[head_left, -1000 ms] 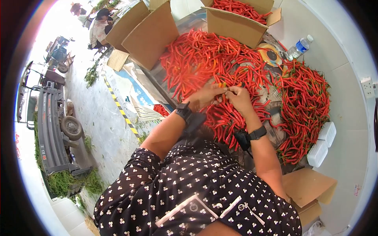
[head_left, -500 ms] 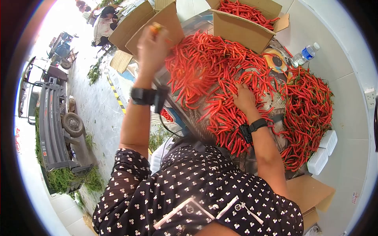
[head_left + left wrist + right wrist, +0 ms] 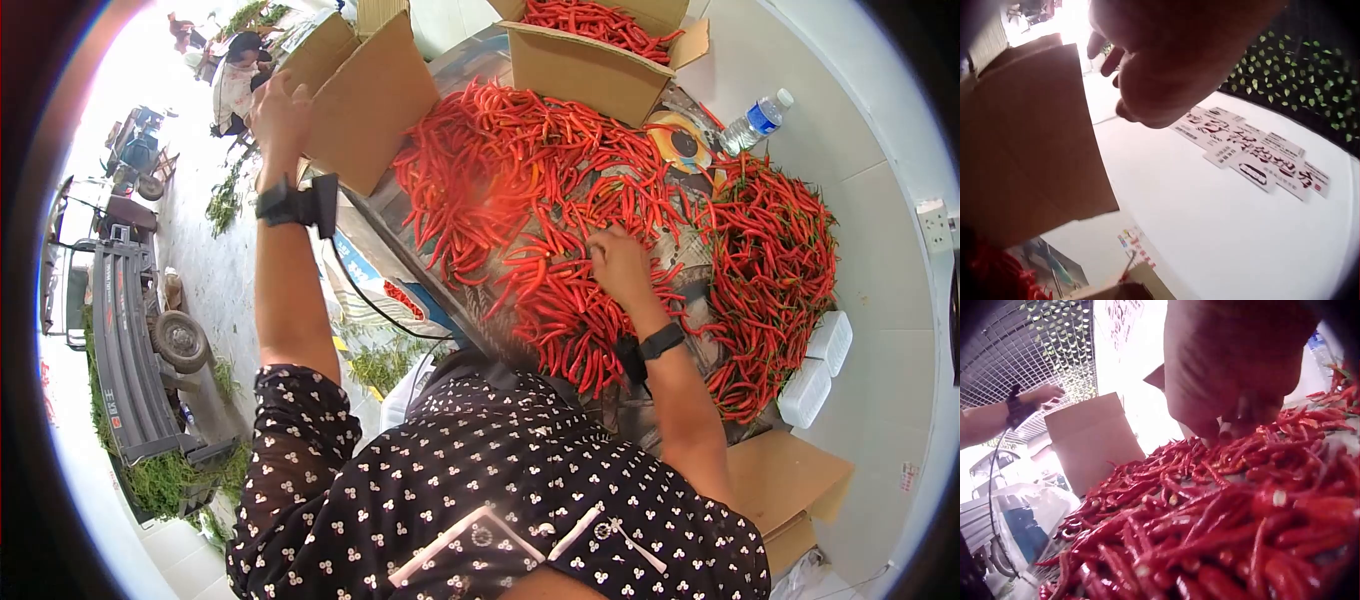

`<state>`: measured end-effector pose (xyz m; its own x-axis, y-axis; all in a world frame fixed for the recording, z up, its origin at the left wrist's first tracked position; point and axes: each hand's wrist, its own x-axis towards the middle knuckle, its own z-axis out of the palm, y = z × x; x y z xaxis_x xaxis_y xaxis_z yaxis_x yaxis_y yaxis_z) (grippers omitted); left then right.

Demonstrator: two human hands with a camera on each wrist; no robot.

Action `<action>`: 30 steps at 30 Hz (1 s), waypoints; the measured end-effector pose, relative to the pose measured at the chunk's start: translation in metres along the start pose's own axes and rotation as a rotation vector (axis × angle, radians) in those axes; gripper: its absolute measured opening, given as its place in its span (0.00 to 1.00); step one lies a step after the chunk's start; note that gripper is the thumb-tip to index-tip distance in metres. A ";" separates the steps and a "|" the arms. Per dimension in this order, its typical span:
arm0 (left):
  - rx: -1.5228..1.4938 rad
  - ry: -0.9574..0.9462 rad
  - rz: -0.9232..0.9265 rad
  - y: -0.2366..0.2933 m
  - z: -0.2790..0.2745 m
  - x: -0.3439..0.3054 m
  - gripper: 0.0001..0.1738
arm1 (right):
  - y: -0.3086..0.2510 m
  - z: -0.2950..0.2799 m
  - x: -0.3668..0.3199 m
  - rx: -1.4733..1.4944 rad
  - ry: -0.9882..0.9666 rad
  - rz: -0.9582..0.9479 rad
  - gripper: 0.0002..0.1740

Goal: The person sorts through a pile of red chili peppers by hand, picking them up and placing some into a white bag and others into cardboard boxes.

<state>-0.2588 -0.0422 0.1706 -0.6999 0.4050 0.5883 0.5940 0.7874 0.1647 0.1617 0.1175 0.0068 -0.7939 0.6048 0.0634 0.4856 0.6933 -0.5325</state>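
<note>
My left hand (image 3: 280, 125) is raised beside the tall cardboard box (image 3: 365, 105) at the back left, its fingers loosely bent with nothing seen between them. In the left wrist view the left hand (image 3: 1160, 69) shows dark, above the box flap. My right hand (image 3: 622, 265) is at the middle of the heap of red chili peppers (image 3: 500, 130), fingers bent down among them. The right wrist view has the right hand (image 3: 1235, 375) over the peppers, fingertips right at the pile; whether they pinch a pepper, I cannot tell.
Another box (image 3: 590, 70) holding red chilies stands at the back. On the right lie a second heap with green stems (image 3: 770, 270), a water bottle (image 3: 757, 122) and white foam containers (image 3: 815, 370). A sack (image 3: 375, 270) stands left of the table; beyond are a cart (image 3: 145, 350) and a person (image 3: 238, 85).
My left hand left the pile and swung up and left past the box; the orange-red thing it carried is no longer seen in it. The right hand stayed low among the peppers.
</note>
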 end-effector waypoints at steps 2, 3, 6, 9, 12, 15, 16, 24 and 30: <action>-0.176 0.209 0.305 0.041 -0.013 -0.026 0.16 | 0.000 -0.014 0.016 -0.099 0.056 0.077 0.06; -0.305 0.170 0.379 0.062 -0.012 -0.040 0.13 | 0.010 -0.012 0.026 -0.155 0.106 0.012 0.07; -0.546 -0.029 0.506 0.121 0.024 -0.090 0.09 | 0.016 -0.016 0.049 -0.185 0.173 -0.061 0.08; -0.751 -0.425 0.659 0.169 0.055 -0.145 0.10 | 0.020 -0.017 0.066 -0.320 0.010 -0.008 0.10; -0.818 -0.508 0.748 0.201 0.104 -0.200 0.09 | 0.040 0.001 0.075 -0.327 -0.031 -0.017 0.11; -0.742 -0.541 0.805 0.222 0.126 -0.229 0.09 | 0.044 0.004 0.077 -0.350 -0.076 0.000 0.12; -0.659 -0.580 0.806 0.225 0.126 -0.233 0.09 | 0.041 0.001 0.075 -0.390 -0.145 0.062 0.14; -0.504 -0.538 0.900 0.232 0.130 -0.241 0.16 | 0.031 -0.028 0.047 -0.302 -0.123 0.025 0.14; -0.499 -0.474 0.961 0.239 0.103 -0.246 0.26 | 0.035 -0.031 0.039 -0.336 -0.128 -0.026 0.15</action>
<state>0.0145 0.0947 -0.0166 0.1039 0.9469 0.3042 0.9726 -0.1606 0.1679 0.1591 0.1780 0.0171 -0.8367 0.5458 -0.0442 0.5408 0.8110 -0.2233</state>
